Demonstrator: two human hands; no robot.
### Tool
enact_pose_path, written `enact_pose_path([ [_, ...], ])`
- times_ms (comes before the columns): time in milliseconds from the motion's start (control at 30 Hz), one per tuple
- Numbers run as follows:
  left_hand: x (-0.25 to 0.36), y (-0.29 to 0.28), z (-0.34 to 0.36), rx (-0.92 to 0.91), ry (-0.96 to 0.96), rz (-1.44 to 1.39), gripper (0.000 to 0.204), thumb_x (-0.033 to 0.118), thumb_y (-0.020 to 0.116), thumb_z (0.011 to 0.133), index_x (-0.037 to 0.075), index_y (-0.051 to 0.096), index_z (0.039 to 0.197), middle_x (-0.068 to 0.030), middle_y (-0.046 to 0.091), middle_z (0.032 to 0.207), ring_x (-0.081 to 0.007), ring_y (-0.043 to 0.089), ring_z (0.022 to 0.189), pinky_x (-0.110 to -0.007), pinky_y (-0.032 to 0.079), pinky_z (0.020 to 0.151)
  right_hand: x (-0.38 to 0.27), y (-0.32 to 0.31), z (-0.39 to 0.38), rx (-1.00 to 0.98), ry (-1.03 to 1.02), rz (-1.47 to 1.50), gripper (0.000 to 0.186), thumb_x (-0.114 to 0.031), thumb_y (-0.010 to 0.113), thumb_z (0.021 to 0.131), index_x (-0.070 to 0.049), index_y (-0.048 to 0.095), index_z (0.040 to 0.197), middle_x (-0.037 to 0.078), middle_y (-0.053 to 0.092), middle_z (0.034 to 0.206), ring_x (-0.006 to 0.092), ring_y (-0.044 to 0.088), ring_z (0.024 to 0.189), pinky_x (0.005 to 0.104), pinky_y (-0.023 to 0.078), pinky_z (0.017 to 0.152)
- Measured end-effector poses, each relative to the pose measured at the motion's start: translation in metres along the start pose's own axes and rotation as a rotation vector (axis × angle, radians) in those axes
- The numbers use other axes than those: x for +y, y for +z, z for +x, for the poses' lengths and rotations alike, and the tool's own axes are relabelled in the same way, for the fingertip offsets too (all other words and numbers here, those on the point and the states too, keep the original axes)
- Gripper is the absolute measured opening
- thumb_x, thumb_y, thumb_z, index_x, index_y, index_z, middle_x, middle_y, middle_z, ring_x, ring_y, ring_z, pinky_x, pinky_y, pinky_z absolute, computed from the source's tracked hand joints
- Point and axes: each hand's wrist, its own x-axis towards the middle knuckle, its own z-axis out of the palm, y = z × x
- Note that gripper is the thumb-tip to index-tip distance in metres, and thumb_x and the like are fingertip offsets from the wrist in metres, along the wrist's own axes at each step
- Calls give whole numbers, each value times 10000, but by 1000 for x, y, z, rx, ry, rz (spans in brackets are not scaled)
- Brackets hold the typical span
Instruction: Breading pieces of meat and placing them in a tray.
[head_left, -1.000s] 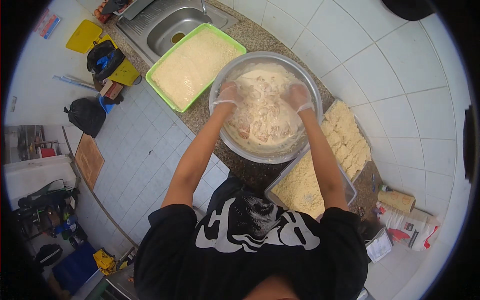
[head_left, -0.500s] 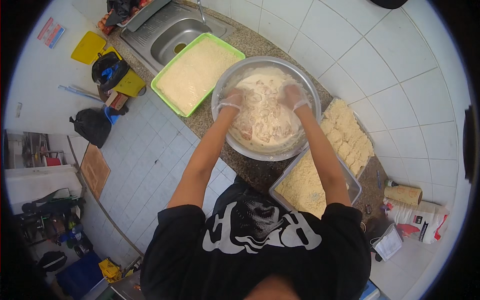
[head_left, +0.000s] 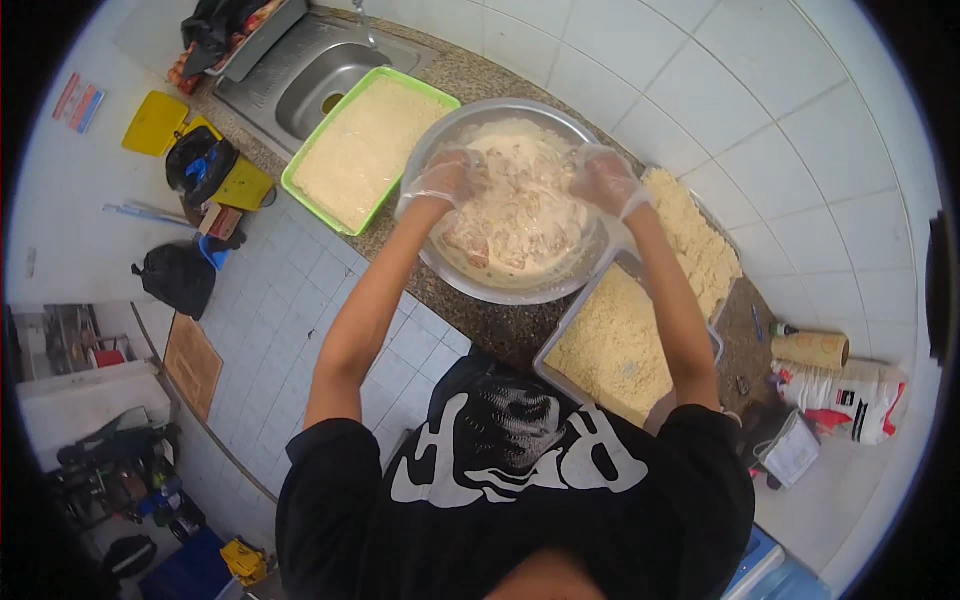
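A large round metal bowl (head_left: 425, 262) holds pieces of what looks like raw meat in a pale, wet batter (head_left: 520, 215). My left hand (head_left: 447, 176), in a loose clear plastic glove, is over the bowl's left side. Opposite it, my right hand (head_left: 608, 182), gloved the same way, is at the right side by the rim. Both hands are at the edges of the batter, and their fingers are too blurred and covered to make out. No separate piece shows lifted in either hand.
Left of the bowl lies a green-rimmed tray (head_left: 290, 185) of pale crumbs or flour, beside a metal sink (head_left: 335, 85). On the right are a grey bin (head_left: 545, 368) of yellowish crumbs and another container of clumped crumbs (head_left: 690, 220) along the tiled wall (head_left: 740, 120).
Both hands have come up out of the batter toward the bowl's sides, showing more of the gloves. The view has shifted slightly; the bowl stays beside the green tray.
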Motion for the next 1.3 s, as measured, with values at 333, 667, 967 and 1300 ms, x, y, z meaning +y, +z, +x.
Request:
enact_pose_path([
  [333,222,-54,-70,-448,518,-242,342,186,637,748,89,675,1073,-202,621,1124,-341,601,1010,-381,462,923,-44,-109,-236,-185,138,-119,440,-200,690,734,-13,603,1123,188,591,1173,352,526,1130,408,418,988],
  [667,326,166,-44,-727,621,-2,513,295,529,852,25,527,1288,-251,514,1288,-358,504,1202,-414,388,1026,122,35,-374,-135,594,-180,348,-325,563,841,-41,626,1031,185,625,1071,342,566,1074,416,439,935],
  [967,258,242,-215,-791,757,229,277,188,484,874,21,684,967,-192,668,995,-385,631,922,-450,449,894,4,97,-439,-11,1252,211,541,-310,507,888,-33,435,1347,239,515,1295,372,493,1209,407,384,1034],
  [1300,298,261,-171,-467,45,-293,490,300,529,880,-21,506,1249,-292,562,1181,-419,532,1107,-468,418,940,45,100,-430,-112,1113,217,616,-219,555,839,-21,385,1397,224,421,1394,405,377,1298,437,286,1101],
])
